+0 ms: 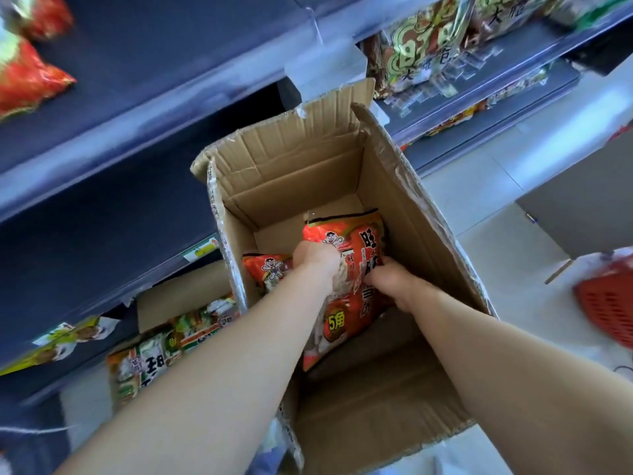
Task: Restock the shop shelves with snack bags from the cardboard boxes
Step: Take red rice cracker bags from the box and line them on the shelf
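An open cardboard box stands on the floor in front of the shelves. Inside it lies a large red snack bag with a cartoon face. Both my arms reach down into the box. My left hand grips the bag at its left side, fingers curled over the edge. My right hand grips the bag's right side. A second red snack bag lies to the left of it at the bottom of the box, partly hidden by my left hand.
Dark blue shelves run across the left and top. Red bags sit on the upper left shelf and green-gold bags at the upper right. Another box with green snack bags stands left of mine. A red basket is at the right.
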Available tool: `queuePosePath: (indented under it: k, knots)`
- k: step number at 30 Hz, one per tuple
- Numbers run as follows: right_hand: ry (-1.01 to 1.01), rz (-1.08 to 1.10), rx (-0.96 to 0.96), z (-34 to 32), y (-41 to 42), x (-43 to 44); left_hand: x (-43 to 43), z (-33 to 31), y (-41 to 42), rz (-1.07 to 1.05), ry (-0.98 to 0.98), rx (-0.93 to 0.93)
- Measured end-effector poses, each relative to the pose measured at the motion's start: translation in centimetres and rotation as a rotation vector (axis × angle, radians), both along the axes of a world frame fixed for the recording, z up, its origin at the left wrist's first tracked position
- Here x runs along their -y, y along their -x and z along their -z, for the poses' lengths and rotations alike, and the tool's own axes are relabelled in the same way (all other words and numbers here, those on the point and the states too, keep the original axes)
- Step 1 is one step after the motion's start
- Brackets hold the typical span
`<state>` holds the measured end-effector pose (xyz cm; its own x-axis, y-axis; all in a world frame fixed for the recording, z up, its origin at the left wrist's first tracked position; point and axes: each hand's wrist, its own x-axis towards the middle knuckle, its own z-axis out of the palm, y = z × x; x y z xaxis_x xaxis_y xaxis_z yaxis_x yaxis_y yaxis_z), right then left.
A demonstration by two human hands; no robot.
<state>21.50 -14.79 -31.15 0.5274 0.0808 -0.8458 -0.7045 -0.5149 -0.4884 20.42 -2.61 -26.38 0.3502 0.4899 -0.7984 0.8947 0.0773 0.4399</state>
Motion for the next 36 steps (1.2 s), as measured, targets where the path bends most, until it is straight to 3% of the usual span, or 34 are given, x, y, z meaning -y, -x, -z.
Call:
queuePosePath:
  k: [7, 19, 24, 29, 32, 34, 36]
  knots:
    - [-0.101, 0.065, 0.104, -7.5, -0.9, -2.5, -3.1, -11.7, -1.5, 0.146, -0.143, 0.203]
    - [-0.552, 0.017, 0.221, -20.9, -5.2, -6.3, -10.7, -28.2, 0.9, -0.085, -0.151, 0.512]
    - [-0.637, -0.005, 0.261, -24.4, -6.5, -9.1, -14.2, -30.2, 1.7, -0.186, -0.152, 0.653]
    - [-0.537, -0.009, 0.364, -26.2, -7.9, -12.1, -17.9, -28.8, 0.8, -0.176, -0.232, 0.767]
    - [-0.468, 0.052, 0.491, -26.9, -9.3, -14.6, -19.5, -28.2, -0.3, 0.029, -0.097, 0.612]
    - [-0.481, 0.091, 0.541, -27.5, -10.2, -16.1, -21.0, -27.8, -1.2, 0.14, -0.157, 0.486]
    - [-0.47, 0.115, 0.567, -27.7, -11.6, -17.6, -22.3, -27.7, -2.4, 0.183, -0.249, 0.473]
